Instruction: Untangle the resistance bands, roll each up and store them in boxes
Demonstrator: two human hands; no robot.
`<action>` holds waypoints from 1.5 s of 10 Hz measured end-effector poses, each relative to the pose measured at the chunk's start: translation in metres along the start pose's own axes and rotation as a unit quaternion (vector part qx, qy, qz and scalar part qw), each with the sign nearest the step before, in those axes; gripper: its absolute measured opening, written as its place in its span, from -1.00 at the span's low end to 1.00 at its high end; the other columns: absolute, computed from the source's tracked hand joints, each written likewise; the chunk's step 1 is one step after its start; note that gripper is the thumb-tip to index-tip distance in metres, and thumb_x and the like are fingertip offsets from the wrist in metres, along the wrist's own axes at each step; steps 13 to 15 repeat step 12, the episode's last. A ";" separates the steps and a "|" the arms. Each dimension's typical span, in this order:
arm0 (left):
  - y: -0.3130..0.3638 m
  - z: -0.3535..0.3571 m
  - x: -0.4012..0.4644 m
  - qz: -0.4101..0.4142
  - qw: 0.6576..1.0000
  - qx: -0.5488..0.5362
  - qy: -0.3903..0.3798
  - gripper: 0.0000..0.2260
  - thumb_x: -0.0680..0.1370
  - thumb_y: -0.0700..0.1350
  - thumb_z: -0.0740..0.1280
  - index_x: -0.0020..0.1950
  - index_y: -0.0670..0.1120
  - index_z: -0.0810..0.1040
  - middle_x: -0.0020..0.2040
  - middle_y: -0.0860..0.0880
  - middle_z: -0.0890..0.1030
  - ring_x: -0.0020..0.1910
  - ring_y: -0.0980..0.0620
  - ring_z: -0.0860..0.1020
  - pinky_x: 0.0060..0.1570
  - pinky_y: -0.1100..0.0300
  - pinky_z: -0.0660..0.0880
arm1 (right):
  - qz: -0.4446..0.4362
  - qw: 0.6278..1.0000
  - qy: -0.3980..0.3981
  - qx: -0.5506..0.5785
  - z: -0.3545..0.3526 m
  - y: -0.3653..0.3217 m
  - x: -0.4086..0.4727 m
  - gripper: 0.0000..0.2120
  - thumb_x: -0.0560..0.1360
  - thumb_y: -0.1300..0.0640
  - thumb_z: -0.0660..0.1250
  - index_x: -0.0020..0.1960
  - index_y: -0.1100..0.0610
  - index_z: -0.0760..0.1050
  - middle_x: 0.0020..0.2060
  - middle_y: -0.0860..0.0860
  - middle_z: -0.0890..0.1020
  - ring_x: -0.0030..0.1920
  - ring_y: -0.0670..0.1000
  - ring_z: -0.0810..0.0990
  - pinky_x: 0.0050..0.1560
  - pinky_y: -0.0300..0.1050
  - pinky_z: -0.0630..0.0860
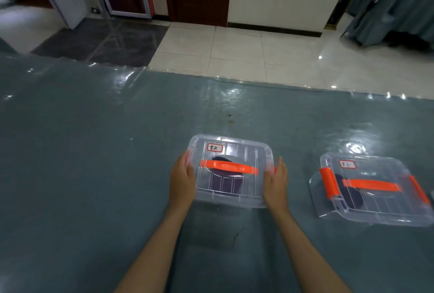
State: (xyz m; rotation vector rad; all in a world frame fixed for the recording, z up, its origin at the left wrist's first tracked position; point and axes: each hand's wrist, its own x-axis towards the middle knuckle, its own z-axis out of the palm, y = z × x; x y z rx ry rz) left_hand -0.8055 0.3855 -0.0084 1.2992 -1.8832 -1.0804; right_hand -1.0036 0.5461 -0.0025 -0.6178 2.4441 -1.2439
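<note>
Near box: I see a clear plastic box (pixel 231 170) on the bench (pixel 94 151), lid on, an orange handle (pixel 229 167) across the top and a red-edged label (pixel 215 147) at its far left corner.
Left hand: my left hand (pixel 183 180) lies against the box's left side, fingers (pixel 186 158) wrapped over the lid edge, gripping it.
Right hand: my right hand (pixel 276 181) presses on the right side, fingers fairly straight, flat to the wall more than curled round it.
Band inside: a dark rolled band (pixel 225 180) shows through the lid, lying under the handle.
Second box: another clear box (pixel 373 191) sits well apart to the right, lid on, orange clips (pixel 328 182) at its ends, a dark roll (pixel 350 194) inside.
Weight: I judge the box light; thin plastic and one soft roll.
Stiffness: walls probably flex a little under a squeeze; the lid could pop if not latched, and I cannot tell whether the near box's clips are down.
Slip: glossy plastic on a shiny bench cover should slide easily.
Where to hold: the two short sides, as now, or the orange handle once the clips are shut.
Progress: both bands look stored; closing and setting aside seems all that remains.
</note>
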 end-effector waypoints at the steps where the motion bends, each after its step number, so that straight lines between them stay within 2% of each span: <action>1: 0.002 0.001 -0.001 0.013 0.996 0.067 0.057 -0.65 0.66 -0.27 0.30 0.46 -0.15 0.53 0.35 -0.16 0.59 0.35 -0.20 0.49 0.36 -0.11 0.43 | 0.149 0.980 0.004 0.130 0.002 0.000 0.000 -0.54 0.71 -0.01 0.27 0.48 0.27 0.41 0.33 0.17 0.56 0.34 0.18 0.55 0.27 0.02 0.47; 2: 0.000 -0.001 -0.001 -0.030 0.995 0.068 0.065 -0.62 0.64 -0.20 0.37 0.47 -0.20 0.51 0.41 -0.22 0.54 0.40 -0.26 0.46 0.41 -0.13 0.36 | 0.193 0.962 0.059 0.184 0.004 0.003 -0.004 -0.65 0.62 -0.10 0.41 0.02 0.23 0.59 -0.14 0.08 0.62 -0.16 0.08 0.58 -0.20 -0.09 0.47; 3: -0.004 -0.002 -0.002 -0.157 0.986 -0.050 0.029 -0.44 0.67 0.01 0.36 0.62 -0.15 0.32 0.55 -0.20 0.43 0.48 -0.23 0.44 0.41 -0.10 0.42 | 0.137 0.972 0.132 0.135 0.007 0.001 -0.011 -0.68 0.58 -0.08 0.46 0.02 0.21 0.64 -0.15 0.10 0.68 -0.13 0.14 0.64 -0.12 0.00 0.58; 4: -0.006 -0.002 -0.006 -0.149 0.985 -0.079 0.036 -0.58 0.66 0.06 0.35 0.49 -0.04 0.50 0.26 -0.12 0.66 0.15 -0.15 0.66 -0.03 0.11 0.60 | 0.059 0.983 0.162 0.070 0.007 -0.006 -0.017 -0.67 0.62 0.01 0.42 0.27 0.21 0.64 0.02 0.11 0.73 -0.03 0.06 0.64 0.04 -0.06 0.55; 5: -0.001 -0.004 -0.010 -0.110 0.987 -0.077 0.091 -0.66 0.64 -0.03 0.39 0.41 -0.05 0.60 0.13 -0.06 0.71 0.02 -0.07 0.68 -0.01 0.00 0.68 | 0.023 0.985 0.165 0.037 0.006 -0.008 -0.018 -0.67 0.65 0.05 0.39 0.33 0.21 0.63 0.03 0.10 0.73 -0.03 0.05 0.65 0.02 -0.11 0.52; 6: 0.001 -0.002 -0.013 -0.071 0.988 -0.068 0.119 -0.71 0.64 -0.10 0.41 0.36 -0.08 0.66 0.12 -0.02 0.75 -0.01 0.05 0.69 0.00 0.27 0.63 | -0.013 0.985 0.170 0.005 0.007 -0.008 -0.017 -0.73 0.67 0.08 0.36 0.26 0.22 0.67 -0.17 0.07 0.70 -0.19 0.09 0.64 -0.12 -0.07 0.54; 7: 0.005 0.000 -0.012 -0.030 0.989 -0.052 0.134 -0.75 0.64 -0.16 0.42 0.32 -0.09 0.69 0.21 -0.02 0.73 0.11 0.10 0.68 0.05 0.44 0.53 | -0.030 0.983 0.178 -0.029 0.008 -0.006 -0.014 -0.76 0.68 0.09 0.36 0.20 0.23 0.69 -0.30 0.04 0.63 -0.31 0.09 0.59 -0.22 -0.09 0.47; 8: 0.002 0.002 -0.011 -0.003 0.990 -0.029 0.135 -0.78 0.64 -0.20 0.42 0.27 -0.18 0.70 0.25 -0.11 0.70 0.15 -0.02 0.71 0.19 0.09 0.64 | -0.040 0.981 0.183 -0.043 0.009 -0.005 -0.013 -0.74 0.68 0.10 0.36 0.23 0.23 0.68 -0.27 0.14 0.69 -0.29 0.17 0.64 -0.22 0.04 0.60; 9: 0.004 0.003 -0.011 0.005 0.991 -0.010 0.135 -0.78 0.65 -0.20 0.42 0.27 -0.20 0.70 0.24 -0.13 0.71 0.13 -0.09 0.73 0.18 0.01 0.66 | -0.044 0.982 0.177 -0.043 0.008 -0.005 -0.013 -0.74 0.69 0.09 0.34 0.21 0.25 0.68 -0.25 0.16 0.71 -0.28 0.17 0.66 -0.19 0.10 0.64; 10: 0.006 0.004 -0.013 -0.001 0.991 0.004 0.136 -0.76 0.66 -0.18 0.40 0.32 -0.15 0.69 0.27 -0.10 0.70 0.15 -0.05 0.70 0.16 0.18 0.57 | -0.050 0.982 0.174 -0.048 0.007 -0.006 -0.012 -0.76 0.69 0.11 0.34 0.19 0.25 0.68 -0.26 0.14 0.70 -0.29 0.13 0.63 -0.22 -0.01 0.57; 11: 0.012 0.000 -0.014 -0.022 0.993 0.012 0.113 -0.78 0.67 -0.18 0.37 0.29 -0.13 0.70 0.17 -0.10 0.75 0.06 -0.10 0.71 0.04 0.20 0.52 | -0.040 0.989 0.135 -0.038 0.002 -0.011 -0.015 -0.78 0.69 0.10 0.32 0.15 0.22 0.67 -0.25 0.08 0.68 -0.25 0.11 0.63 -0.19 0.00 0.57; 12: 0.012 -0.004 -0.015 -0.037 0.997 0.036 0.059 -0.78 0.69 -0.16 0.29 0.30 -0.10 0.64 0.09 -0.07 0.71 -0.02 -0.08 0.65 -0.06 0.18 0.44 | -0.033 0.997 0.055 -0.045 -0.009 -0.007 -0.008 -0.85 0.66 0.18 0.35 0.17 0.20 0.64 -0.16 0.04 0.66 -0.09 0.16 0.68 -0.10 -0.09 0.46; 15: 0.012 -0.004 -0.015 -0.037 0.997 0.036 0.059 -0.78 0.69 -0.16 0.29 0.30 -0.10 0.64 0.09 -0.07 0.71 -0.02 -0.08 0.65 -0.06 0.18 0.44 | -0.033 0.997 0.055 -0.045 -0.009 -0.007 -0.008 -0.85 0.66 0.18 0.35 0.17 0.20 0.64 -0.16 0.04 0.66 -0.09 0.16 0.68 -0.10 -0.09 0.46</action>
